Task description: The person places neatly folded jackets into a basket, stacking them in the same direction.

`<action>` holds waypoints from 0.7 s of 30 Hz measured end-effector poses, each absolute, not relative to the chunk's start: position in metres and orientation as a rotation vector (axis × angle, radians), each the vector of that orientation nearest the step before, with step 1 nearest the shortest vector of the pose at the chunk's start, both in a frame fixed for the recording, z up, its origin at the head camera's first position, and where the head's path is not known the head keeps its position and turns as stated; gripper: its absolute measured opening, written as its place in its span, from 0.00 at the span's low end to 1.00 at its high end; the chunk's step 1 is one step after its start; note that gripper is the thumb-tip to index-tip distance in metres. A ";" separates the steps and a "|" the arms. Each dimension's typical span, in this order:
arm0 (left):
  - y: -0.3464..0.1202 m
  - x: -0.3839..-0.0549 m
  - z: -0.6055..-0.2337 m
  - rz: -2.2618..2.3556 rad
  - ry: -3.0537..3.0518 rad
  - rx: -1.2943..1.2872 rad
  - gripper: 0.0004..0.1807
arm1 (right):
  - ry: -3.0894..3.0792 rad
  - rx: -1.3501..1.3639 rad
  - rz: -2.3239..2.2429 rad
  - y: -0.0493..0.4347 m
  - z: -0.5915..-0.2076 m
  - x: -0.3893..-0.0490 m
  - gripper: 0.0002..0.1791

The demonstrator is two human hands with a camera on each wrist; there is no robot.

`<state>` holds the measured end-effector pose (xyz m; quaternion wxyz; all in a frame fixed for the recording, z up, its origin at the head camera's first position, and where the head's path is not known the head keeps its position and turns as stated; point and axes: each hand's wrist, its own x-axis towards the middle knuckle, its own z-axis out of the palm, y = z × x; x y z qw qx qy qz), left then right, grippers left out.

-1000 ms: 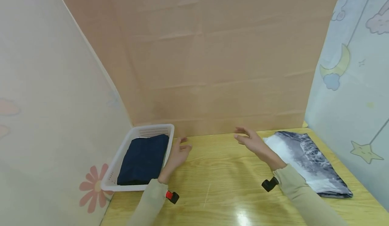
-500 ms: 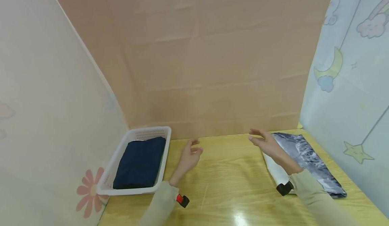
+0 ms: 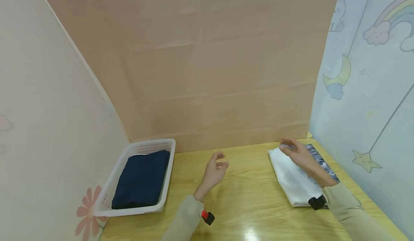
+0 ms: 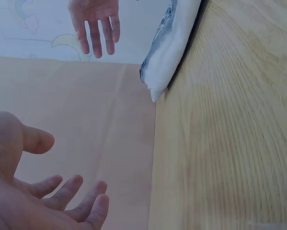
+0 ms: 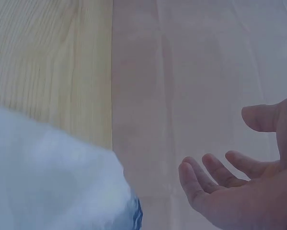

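My left hand hovers over the middle of the table, fingers loosely bent and nothing in them. In the head view my right hand overlaps a folded white and grey patterned cloth at the table's right side. Its fingers are relaxed too, and it holds nothing. The right wrist view shows the white side of the cloth close below and apart from the fingers. Part of the cloth is hidden behind the right hand and sleeve in the head view.
A white plastic basket stands at the left with folded dark navy cloth inside. Brown paper covers the back above the wooden table. Printed wall coverings rise at the left and right.
Both hands have moved to the right, the left away from the basket and the right across the patterned cloth. The head view has shifted slightly rightward. Neither hand has taken hold of anything.
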<state>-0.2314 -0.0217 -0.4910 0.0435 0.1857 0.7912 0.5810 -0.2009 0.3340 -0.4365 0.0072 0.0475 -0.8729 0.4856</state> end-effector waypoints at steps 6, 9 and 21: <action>-0.008 -0.235 -0.501 1.772 2.408 0.529 0.30 | -2.734 0.086 1.451 0.357 -0.445 -0.199 0.41; 0.002 -0.236 -0.505 1.764 2.410 0.530 0.30 | -2.729 0.069 1.404 0.368 -0.454 -0.199 0.41; 0.052 -0.234 -0.517 1.771 2.330 0.550 0.28 | -2.708 -0.057 1.324 0.401 -0.477 -0.197 0.41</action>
